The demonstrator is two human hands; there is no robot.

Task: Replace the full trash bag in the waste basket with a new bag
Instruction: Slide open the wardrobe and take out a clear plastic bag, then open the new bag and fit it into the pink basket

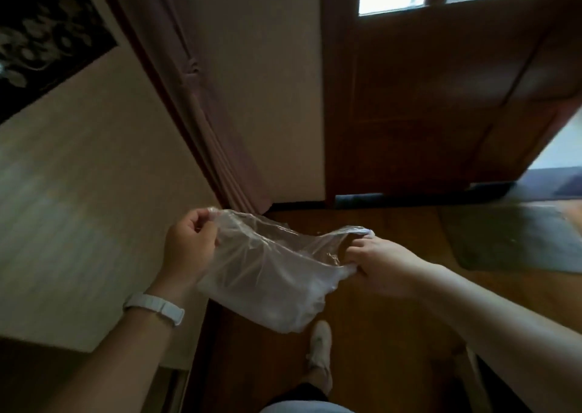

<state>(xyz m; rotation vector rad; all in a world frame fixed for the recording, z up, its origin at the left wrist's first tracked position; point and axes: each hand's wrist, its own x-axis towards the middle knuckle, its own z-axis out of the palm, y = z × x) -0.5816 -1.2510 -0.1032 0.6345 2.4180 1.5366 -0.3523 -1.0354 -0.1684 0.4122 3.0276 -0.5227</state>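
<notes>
Clear, thin plastic trash bag (pixel 267 271) hangs stretched between a person's two hands above a dark wooden floor (pixel 393 334). Left hand (pixel 189 242), a white band (pixel 154 307) on its wrist, pinches one edge; right hand (pixel 378 264) grips the other. Brown wooden door (pixel 425 104) stands ahead.

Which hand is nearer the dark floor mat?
Right. The right hand, pinching one edge of the clear bag, sits just left of the mat in view; the left hand holds the opposite edge, over by the wall.
</notes>
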